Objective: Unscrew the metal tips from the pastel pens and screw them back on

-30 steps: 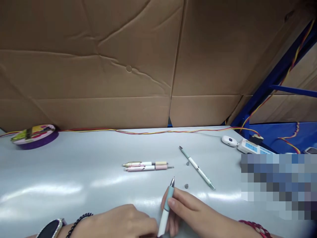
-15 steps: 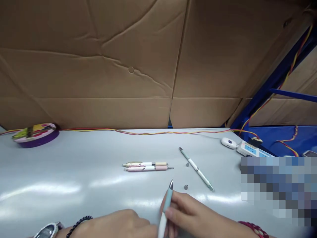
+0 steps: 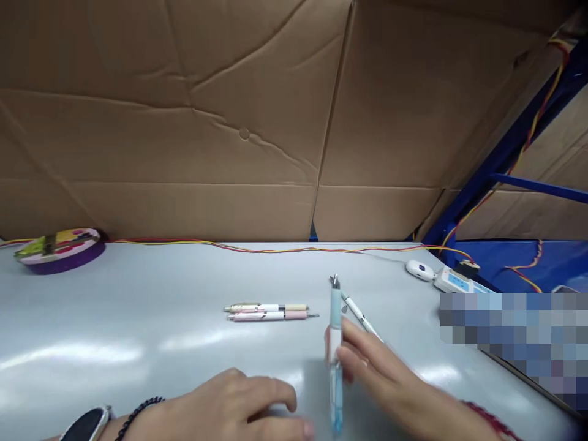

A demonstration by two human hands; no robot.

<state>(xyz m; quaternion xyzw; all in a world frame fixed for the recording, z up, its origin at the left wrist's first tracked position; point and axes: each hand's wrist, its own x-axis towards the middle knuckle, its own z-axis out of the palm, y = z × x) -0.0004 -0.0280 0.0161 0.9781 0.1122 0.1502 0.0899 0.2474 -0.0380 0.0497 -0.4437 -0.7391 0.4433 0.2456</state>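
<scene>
Brown cardboard (image 3: 184,153) stands as one creased backdrop behind a pale, glossy tabletop (image 3: 160,343), with a blue frame (image 3: 498,159) at the right. Four pens are in sight. Two lie side by side near the middle: one beige pen (image 3: 271,308) and, on its near side, one pink pen (image 3: 271,316). One green pen (image 3: 361,313) lies slantwise, partly behind the right hand (image 3: 386,373), with one grey cone (image 3: 344,309) beside it. That hand's fingers are closed round the fourth, a blue pen (image 3: 335,343), held above the tabletop's near part, silver point away from the person. Left hand (image 3: 225,404): thumb and index finger apart, nothing visible between them; its lower edge is cut off. Its wrist wears one watch (image 3: 87,425) and one black bracelet (image 3: 138,413); the right wrist, one red bracelet (image 3: 489,419). Along the back run red and yellow wires (image 3: 285,250), past one purple round box (image 3: 64,257) to one power strip (image 3: 454,282) with one white plug (image 3: 420,270). Box print and pen markings are too small to read.
</scene>
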